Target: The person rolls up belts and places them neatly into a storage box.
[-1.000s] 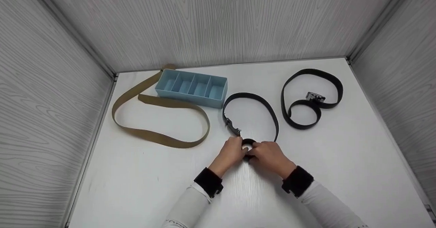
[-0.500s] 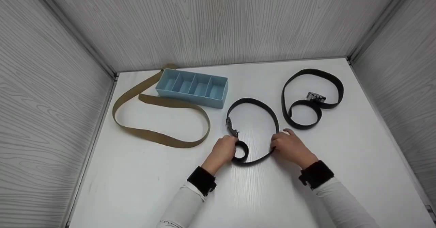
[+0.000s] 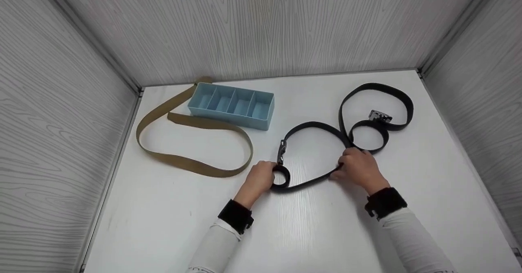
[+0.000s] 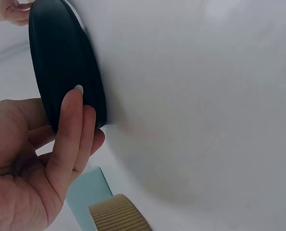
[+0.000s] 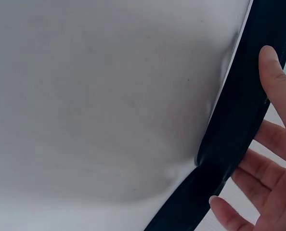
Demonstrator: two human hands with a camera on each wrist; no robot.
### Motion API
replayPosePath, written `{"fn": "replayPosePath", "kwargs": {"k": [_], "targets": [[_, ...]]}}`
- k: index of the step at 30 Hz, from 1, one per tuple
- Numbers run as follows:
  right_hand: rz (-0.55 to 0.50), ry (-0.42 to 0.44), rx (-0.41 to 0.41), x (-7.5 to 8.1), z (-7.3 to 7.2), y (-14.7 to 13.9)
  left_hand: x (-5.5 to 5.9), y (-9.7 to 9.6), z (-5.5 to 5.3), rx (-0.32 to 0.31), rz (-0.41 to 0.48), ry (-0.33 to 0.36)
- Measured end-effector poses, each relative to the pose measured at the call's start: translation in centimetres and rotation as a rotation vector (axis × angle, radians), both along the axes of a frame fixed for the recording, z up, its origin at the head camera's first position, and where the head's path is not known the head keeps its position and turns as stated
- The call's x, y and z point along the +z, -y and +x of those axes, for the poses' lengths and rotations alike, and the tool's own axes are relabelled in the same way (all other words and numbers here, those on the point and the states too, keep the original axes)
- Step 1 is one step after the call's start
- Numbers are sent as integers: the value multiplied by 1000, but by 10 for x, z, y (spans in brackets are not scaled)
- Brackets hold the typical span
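A black belt stands on edge in a loop in mid-table, its near end wound into a small coil. My left hand grips the coil from its left side. In the left wrist view, the fingers lie over the coil's dark outer face. Just behind that hand is the belt's metal buckle. My right hand holds the strap at the loop's right side. The right wrist view has its thumb on one face of the strap and the other fingers behind it.
A second black belt with a plate buckle lies back right, meeting the held loop near my right hand. An olive webbing belt curves across the left. At the back is a light blue divided box. Grey panels enclose the table.
Both hands were together at the coil. My right hand has moved right along the strap, and the loop now reaches the second belt. My left hand has shifted slightly left with the coil.
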State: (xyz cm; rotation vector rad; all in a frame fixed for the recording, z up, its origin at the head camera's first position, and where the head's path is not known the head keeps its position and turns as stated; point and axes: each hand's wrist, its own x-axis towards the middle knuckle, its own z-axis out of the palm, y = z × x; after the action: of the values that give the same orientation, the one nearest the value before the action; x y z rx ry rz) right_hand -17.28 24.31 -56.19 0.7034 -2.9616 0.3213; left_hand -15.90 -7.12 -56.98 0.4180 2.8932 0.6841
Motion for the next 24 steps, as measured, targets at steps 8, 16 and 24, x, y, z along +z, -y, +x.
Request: {"fn": "replayPosePath", "kwargs": {"k": [8, 16, 24], "targets": [[85, 66, -101, 7, -2, -4, 1, 2, 1, 9, 10, -9], [108, 101, -115, 9, -2, -12, 3, 0, 0, -11, -54, 8], [63, 45, 34, 6, 3, 2, 4, -1, -1, -68, -83, -43]]}}
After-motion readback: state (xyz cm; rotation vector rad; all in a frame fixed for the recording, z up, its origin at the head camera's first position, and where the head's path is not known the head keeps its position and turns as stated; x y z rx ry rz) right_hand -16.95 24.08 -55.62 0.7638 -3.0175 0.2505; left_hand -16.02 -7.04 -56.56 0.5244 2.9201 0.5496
